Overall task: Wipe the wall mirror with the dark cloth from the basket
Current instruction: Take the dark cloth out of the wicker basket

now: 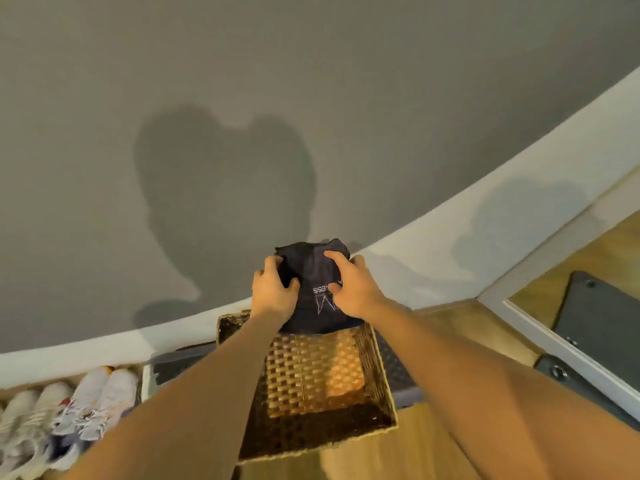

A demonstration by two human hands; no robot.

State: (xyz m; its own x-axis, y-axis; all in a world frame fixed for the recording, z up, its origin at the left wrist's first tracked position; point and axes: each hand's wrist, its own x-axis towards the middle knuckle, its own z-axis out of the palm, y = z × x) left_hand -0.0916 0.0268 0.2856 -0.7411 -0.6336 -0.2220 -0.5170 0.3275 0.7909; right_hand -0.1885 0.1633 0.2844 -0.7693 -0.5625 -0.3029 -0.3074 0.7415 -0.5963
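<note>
Both hands are on the dark cloth (313, 289), bunched up at the far end of the woven basket (375, 362), toward twelve o'clock. The left hand (273, 291) grips its left side, fingers curled into the fabric. The right hand (349, 285) clamps the right side, fingers curled over the top. White lettering shows on the cloth between them. The mirror (568, 323) leans at three o'clock, white frame, near the basket but apart. Pale sneakers (86, 403) line up at eight o'clock by the grey wall (311, 81).
</note>
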